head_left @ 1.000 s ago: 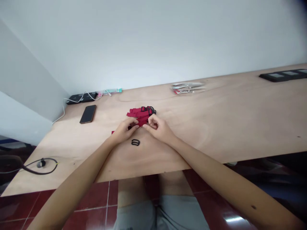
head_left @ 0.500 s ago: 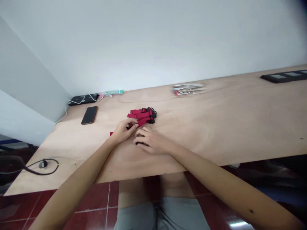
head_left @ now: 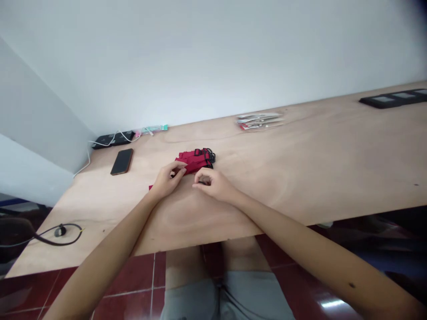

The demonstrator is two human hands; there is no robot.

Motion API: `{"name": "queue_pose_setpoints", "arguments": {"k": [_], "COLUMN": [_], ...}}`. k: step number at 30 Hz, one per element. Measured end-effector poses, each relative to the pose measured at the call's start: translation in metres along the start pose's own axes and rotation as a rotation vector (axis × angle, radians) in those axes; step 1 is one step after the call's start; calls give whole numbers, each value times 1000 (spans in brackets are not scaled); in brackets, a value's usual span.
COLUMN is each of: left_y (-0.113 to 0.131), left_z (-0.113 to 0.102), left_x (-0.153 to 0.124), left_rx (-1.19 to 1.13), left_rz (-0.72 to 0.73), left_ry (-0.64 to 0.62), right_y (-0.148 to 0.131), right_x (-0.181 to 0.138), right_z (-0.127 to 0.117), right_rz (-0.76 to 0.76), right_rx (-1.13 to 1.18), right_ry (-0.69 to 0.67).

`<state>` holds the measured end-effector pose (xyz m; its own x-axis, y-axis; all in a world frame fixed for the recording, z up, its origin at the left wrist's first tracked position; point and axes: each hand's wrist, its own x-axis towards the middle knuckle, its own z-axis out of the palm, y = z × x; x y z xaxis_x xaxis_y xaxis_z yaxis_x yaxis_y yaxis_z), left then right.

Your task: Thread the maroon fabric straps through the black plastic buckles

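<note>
A small pile of red straps (head_left: 195, 159) with black buckles lies on the wooden table (head_left: 300, 169). My left hand (head_left: 167, 180) is closed on the end of a red strap whose other end pokes out by my wrist. Just to its right, my right hand (head_left: 213, 184) pinches a small black buckle picked up from the table. Both hands sit just in front of the pile, close together.
A black phone (head_left: 122, 161) lies to the left. Behind it are a black power strip with white cables (head_left: 110, 138) and a teal item (head_left: 155, 129). Flat packets (head_left: 260, 121) lie at the back, a black tray (head_left: 393, 98) far right, a black cable (head_left: 56, 233) near left.
My right hand went down onto the black buckle lying on the table, picked it up and rose back beside my left hand. The buckle is gone from the table.
</note>
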<state>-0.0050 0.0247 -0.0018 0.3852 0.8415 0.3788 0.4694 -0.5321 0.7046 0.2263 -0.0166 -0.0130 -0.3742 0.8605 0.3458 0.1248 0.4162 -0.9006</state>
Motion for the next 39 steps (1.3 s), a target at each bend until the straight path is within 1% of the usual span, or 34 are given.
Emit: {"name": "queue_pose_setpoints", "arguments": {"k": [3,5,8,11,14,16,20,22,25,30,34,39], "left_y": [2,3,5,8,9,9,7,7,8,12,13,13], "left_z": [-1,-1,-2,-2,-2,-3,-3,-3,-3,-5,-5,-6], "left_x": [1,0,0,-1,-1,-1,-2,-2,-2,-1,-2,-3], "left_rx": [20,31,41,45,42,37,37,49,61,48,10,-51], "left_rz": [-3,-2,2,4,7,13,45,76,109,104,113,109], "left_ry": [20,25,17,-17,-33,-37,-32,-27,-39,-71,-86,-113], "right_y": [3,5,5,4,1,0,2,4,7,6,4,1], "right_x": [4,7,9,9,8,9,9,10,10,10,10,9], "right_z": [-2,-2,-3,-3,-3,-4,-6,-6,-6,-3,-3,-4], "right_rz": [123,167,168,171,181,187,187,202,213,172,170,195], "right_rx": [238,340,435,509,543,527,442,446,496,527,516,584], "right_ry": [105,148,210,241,235,234,290,306,294,244,200,160]}}
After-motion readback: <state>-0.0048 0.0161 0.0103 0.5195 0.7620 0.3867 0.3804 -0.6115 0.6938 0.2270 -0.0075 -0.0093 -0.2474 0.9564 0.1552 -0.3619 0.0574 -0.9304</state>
